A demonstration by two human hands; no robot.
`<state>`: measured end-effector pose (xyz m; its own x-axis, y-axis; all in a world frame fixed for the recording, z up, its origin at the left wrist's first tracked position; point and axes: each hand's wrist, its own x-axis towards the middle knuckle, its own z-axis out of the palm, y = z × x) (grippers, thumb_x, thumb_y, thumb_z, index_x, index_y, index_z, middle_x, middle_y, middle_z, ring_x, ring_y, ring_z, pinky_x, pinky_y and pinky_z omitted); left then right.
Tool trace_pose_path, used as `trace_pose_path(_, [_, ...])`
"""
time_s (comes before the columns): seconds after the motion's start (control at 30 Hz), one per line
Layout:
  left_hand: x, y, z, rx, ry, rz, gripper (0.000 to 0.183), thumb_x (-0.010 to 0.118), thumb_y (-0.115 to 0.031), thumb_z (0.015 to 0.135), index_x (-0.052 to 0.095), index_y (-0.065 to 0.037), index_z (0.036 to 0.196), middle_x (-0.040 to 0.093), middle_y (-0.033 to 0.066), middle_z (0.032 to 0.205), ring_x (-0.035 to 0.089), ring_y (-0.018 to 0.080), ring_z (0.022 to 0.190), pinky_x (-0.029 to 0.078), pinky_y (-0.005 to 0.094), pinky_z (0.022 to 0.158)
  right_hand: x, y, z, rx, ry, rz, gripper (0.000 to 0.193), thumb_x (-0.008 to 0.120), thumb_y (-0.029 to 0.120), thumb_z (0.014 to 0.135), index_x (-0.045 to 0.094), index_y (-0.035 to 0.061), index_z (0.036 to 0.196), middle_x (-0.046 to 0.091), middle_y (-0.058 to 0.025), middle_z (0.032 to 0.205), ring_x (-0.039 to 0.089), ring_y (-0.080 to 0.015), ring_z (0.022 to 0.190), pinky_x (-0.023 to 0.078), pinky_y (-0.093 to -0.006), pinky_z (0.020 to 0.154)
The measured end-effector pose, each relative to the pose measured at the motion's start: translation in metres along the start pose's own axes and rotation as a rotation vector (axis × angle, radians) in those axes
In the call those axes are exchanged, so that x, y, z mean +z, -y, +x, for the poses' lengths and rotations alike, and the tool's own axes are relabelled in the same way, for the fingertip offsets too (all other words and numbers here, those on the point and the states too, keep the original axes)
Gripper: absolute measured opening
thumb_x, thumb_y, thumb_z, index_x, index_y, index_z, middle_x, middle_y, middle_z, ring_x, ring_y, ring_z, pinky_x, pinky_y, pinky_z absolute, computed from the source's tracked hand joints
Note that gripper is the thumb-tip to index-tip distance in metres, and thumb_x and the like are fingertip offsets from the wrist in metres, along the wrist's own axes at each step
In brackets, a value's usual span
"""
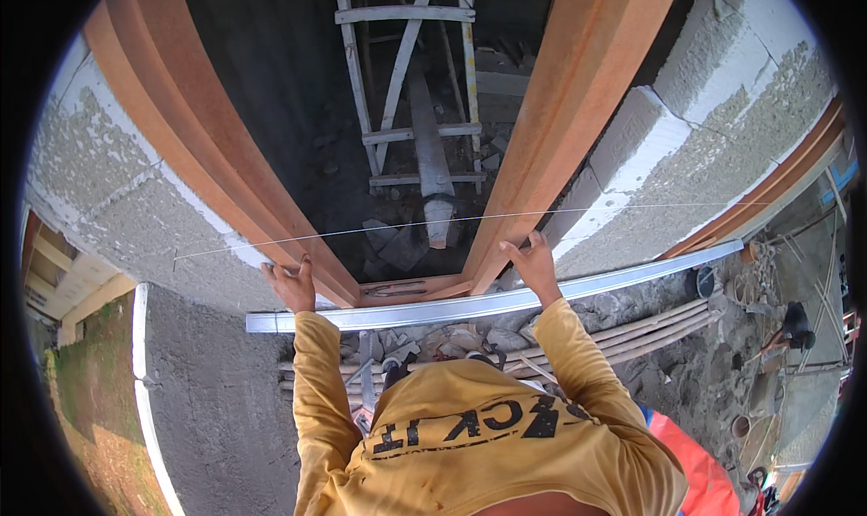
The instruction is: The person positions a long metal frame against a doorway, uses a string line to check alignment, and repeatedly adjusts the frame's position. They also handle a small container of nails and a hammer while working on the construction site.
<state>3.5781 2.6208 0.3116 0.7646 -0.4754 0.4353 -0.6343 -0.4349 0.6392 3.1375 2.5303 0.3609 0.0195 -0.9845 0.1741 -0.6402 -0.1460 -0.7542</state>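
A reddish-brown wooden frame (578,92) stands in a wall of pale blocks, its two posts meeting a bottom sill (397,290). My left hand (293,288) is at the lower left post and the wall edge, thumb and fingers apart. At the lower right post my right hand (535,265) has its thumb against the wood, the forefinger spread from it; the other fingers are partly hidden. A long silver metal bar (424,312) lies crosswise, passing below both hands at the wrists. A thin white string (397,227) stretches across the opening just beyond my hands.
Inside the dark opening are a white-spattered wooden trestle (405,14) and a plank (424,146). Long poles (623,335) lie over rubble below the bar. Rough block wall (623,173) flanks the frame, with another wooden frame (768,200) further right. Grass (95,426) shows at lower left.
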Motion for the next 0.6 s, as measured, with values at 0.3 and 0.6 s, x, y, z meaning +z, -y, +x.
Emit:
trace_pose_path(0.3, [-0.002, -0.003, 0.001, 0.021, 0.050, -0.005, 0.053, 0.071, -0.041, 0.072, 0.057, 0.000, 0.104, 0.031, 0.0301, 0.138, 0.033, 0.0468, 0.125, 0.030, 0.0500, 0.100, 0.002, 0.013, -0.008, 0.110, -0.071, -0.124, 0.062, 0.066, 0.044, 0.076, 0.052, -0.0082, 0.107, 0.055, -0.0225, 0.106, 0.057, -0.0386, 0.096, 0.047, -0.0413, 0.080])
trace_pose_path(0.6, [-0.006, -0.004, -0.001, 0.009, 0.050, 0.064, 0.053, 0.072, -0.041, 0.071, 0.058, -0.001, 0.103, 0.033, 0.0280, 0.137, 0.033, 0.0439, 0.125, 0.029, 0.0488, 0.101, 0.007, 0.012, -0.010, 0.118, -0.095, -0.113, 0.063, 0.062, 0.044, 0.079, 0.049, -0.0079, 0.113, 0.053, -0.0210, 0.113, 0.057, -0.0391, 0.097, 0.048, -0.0433, 0.079])
